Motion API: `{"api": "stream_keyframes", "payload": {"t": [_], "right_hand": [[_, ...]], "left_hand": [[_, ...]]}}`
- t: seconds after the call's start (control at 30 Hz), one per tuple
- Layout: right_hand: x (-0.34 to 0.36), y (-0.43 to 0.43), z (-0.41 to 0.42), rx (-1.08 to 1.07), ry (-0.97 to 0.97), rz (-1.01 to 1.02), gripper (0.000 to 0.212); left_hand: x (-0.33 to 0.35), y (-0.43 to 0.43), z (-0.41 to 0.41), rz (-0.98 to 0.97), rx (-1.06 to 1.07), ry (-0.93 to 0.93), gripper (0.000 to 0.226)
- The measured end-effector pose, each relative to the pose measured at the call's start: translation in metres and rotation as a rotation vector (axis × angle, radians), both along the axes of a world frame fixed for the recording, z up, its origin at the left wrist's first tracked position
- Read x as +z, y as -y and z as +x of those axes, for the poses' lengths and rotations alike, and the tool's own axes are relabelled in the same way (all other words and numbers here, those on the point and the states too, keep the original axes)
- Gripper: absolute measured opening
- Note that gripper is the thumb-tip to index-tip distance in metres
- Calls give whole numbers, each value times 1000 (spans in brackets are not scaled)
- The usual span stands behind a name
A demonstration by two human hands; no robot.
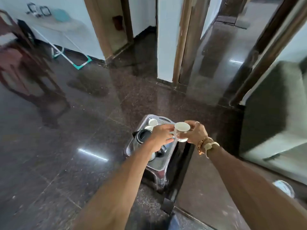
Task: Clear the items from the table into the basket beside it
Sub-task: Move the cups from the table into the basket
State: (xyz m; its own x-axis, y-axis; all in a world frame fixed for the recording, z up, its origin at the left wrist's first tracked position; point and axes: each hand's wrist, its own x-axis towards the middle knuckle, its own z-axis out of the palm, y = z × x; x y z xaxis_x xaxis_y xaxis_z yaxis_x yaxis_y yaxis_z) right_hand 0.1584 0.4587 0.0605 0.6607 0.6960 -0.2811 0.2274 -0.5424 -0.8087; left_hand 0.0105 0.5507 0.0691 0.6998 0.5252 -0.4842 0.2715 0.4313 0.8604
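A white cup [181,127] is held in the air between both hands, just right of the basket. My right hand [196,132] grips its far side and base. My left hand [162,136] has its fingertips on the cup's handle side. Below them a pale perforated basket [163,119] rests on a stool [156,178]. In the basket lie a steel kettle [142,138] with a dark lid and a white cup [152,122] at the far end. My left forearm hides part of the kettle.
The glossy table top [196,180] runs along the right, with a white dish [283,188] near its lower right edge. A dark wooden chair [25,63] stands at the left. Doorways and a white pillar [167,39] lie ahead across dark polished floor.
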Motion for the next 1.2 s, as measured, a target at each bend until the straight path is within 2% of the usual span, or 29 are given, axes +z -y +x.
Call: {"api": "stream_keyframes", "payload": {"t": [0.13,0.27,0.37,0.43,0.6,0.83,1.07,1.2], "right_hand": [[-6,-13,18,-38,-16,-1,54],[-15,-37,28,-46,18,-10,59],[-28,-61,32,-63,29,-62,61],[-41,-77,32,-84,41,-97,63],[-90,-113,36,-131,31,-173,62],[-193,-155,31,-166,-13,-257,65],[-256,-176,40,-162,56,-399,75],[-273,-193,42,-128,48,-360,76]], "left_hand": [[-14,-18,25,6,-2,13,44],[-25,-46,40,16,-29,-71,32],[-33,-74,49,-57,-55,-92,36],[-45,-91,55,-31,-59,-147,42],[-88,-137,72,-26,-160,-256,42],[-180,-187,89,11,-300,-377,38],[-243,-204,109,330,-487,-520,42],[-262,-212,115,627,-551,-586,24]]}}
